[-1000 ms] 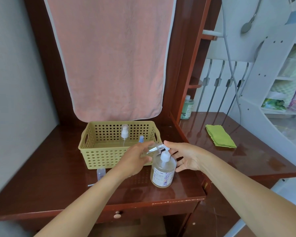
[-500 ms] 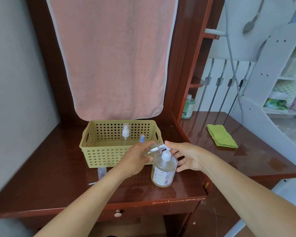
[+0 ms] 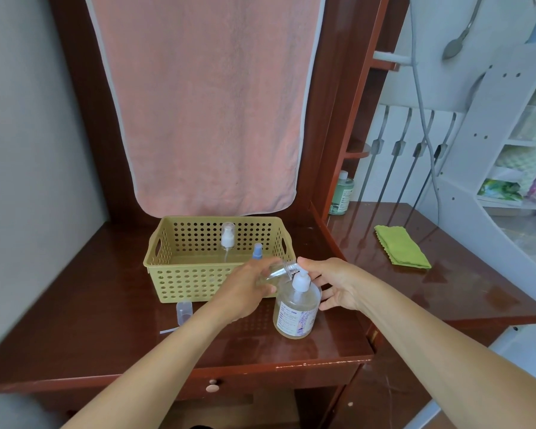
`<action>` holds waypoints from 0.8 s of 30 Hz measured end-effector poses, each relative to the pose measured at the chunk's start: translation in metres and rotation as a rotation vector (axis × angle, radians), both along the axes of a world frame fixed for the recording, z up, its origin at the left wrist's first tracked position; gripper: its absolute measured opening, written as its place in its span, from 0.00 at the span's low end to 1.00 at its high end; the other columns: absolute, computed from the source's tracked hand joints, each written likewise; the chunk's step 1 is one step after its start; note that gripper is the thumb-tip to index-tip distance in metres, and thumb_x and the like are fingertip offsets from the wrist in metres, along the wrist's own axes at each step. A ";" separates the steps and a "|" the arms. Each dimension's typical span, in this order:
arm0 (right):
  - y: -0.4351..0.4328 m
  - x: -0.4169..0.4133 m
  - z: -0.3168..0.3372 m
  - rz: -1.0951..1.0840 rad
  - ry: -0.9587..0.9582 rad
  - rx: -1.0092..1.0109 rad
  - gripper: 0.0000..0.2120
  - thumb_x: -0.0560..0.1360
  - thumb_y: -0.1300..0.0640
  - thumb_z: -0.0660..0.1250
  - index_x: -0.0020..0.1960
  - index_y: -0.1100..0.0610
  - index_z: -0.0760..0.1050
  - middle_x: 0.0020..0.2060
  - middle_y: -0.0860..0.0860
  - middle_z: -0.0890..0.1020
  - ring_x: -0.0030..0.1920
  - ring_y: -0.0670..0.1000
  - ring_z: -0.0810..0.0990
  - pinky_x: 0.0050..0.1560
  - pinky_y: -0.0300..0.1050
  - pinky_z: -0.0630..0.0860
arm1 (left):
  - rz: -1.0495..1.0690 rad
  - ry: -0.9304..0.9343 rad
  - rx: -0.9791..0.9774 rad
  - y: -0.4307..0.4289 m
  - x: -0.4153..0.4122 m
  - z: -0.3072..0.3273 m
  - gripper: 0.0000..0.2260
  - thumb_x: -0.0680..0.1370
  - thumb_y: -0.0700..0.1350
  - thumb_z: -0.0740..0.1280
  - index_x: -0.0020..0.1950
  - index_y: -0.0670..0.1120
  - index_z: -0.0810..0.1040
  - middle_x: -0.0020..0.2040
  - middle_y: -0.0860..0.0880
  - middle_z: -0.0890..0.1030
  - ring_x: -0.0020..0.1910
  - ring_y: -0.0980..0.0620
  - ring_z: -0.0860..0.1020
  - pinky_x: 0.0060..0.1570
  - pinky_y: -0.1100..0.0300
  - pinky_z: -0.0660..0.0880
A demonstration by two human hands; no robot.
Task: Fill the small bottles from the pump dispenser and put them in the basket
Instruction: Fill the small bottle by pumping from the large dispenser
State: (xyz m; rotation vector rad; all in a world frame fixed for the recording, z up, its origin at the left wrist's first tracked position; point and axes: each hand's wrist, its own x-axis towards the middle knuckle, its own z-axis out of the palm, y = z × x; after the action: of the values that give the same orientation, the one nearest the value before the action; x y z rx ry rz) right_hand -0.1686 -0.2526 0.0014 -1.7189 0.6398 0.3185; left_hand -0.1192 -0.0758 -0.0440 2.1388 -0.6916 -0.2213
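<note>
From the head camera, the left hand [image 3: 245, 292] grips a small bottle [image 3: 279, 272], tilted so its open neck meets the spout of the pump dispenser [image 3: 296, 308]. The right hand [image 3: 334, 284], fingers loosely spread, rests a fingertip on the pump top, probably to press it. The basket [image 3: 198, 267] stands just behind them on the table [image 3: 106, 320].
</note>
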 end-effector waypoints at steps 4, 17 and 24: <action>-0.004 -0.002 0.006 0.025 0.020 0.034 0.28 0.73 0.42 0.68 0.59 0.65 0.74 0.54 0.62 0.76 0.52 0.62 0.76 0.65 0.64 0.68 | -0.013 -0.016 -0.011 0.000 0.000 0.005 0.24 0.77 0.39 0.67 0.70 0.56 0.69 0.65 0.52 0.76 0.63 0.56 0.72 0.61 0.60 0.67; -0.003 0.004 -0.001 0.018 0.009 -0.020 0.27 0.75 0.44 0.67 0.63 0.65 0.72 0.61 0.63 0.75 0.59 0.65 0.75 0.63 0.64 0.70 | 0.002 -0.001 -0.004 0.000 0.000 0.001 0.24 0.77 0.38 0.67 0.71 0.55 0.68 0.66 0.54 0.74 0.67 0.55 0.70 0.60 0.63 0.65; -0.006 0.003 0.005 0.029 0.026 -0.008 0.25 0.75 0.43 0.67 0.57 0.65 0.74 0.57 0.63 0.75 0.53 0.63 0.76 0.63 0.63 0.71 | -0.017 -0.017 -0.037 0.000 0.000 0.005 0.24 0.77 0.38 0.67 0.71 0.55 0.69 0.67 0.55 0.74 0.60 0.61 0.70 0.56 0.65 0.64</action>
State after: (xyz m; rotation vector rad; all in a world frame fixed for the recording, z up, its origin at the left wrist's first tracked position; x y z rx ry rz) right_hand -0.1651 -0.2588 0.0062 -1.7355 0.6363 0.3595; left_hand -0.1196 -0.0761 -0.0388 2.1028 -0.7186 -0.1988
